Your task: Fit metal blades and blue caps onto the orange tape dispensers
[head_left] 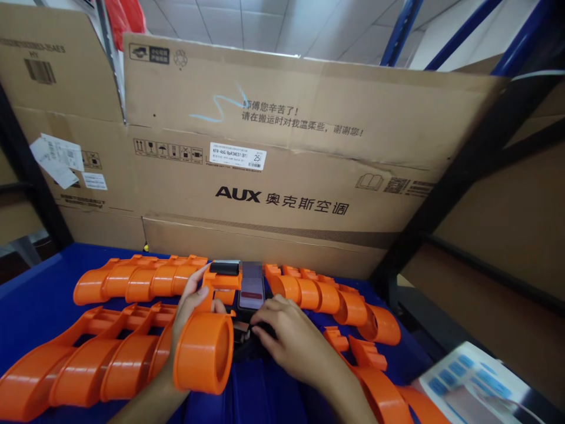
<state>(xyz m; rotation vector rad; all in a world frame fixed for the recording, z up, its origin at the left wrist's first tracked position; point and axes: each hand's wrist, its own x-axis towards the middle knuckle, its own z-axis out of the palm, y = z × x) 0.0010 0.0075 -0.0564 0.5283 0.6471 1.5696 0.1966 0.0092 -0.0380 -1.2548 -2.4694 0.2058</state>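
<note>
My left hand (189, 309) is closed around an orange plastic part (198, 350), which has a wide round ring at its near end. A black strip (224, 268) lies across the upper end of this part. To the right, my right hand (286, 330) has its fingers pinched together at some small dark items (241, 331); what sits between the fingertips is hidden. Just beyond that hand, a phone (251, 290) with a lit screen leans between the rows of orange parts.
More orange parts stand in rows at the far left (139, 280), near left (86, 365), far right (326, 297) and near right (382, 391) on the blue table (30, 294). A cardboard wall (282, 235) rises behind. A white device with blue keys (470, 377) stands at right.
</note>
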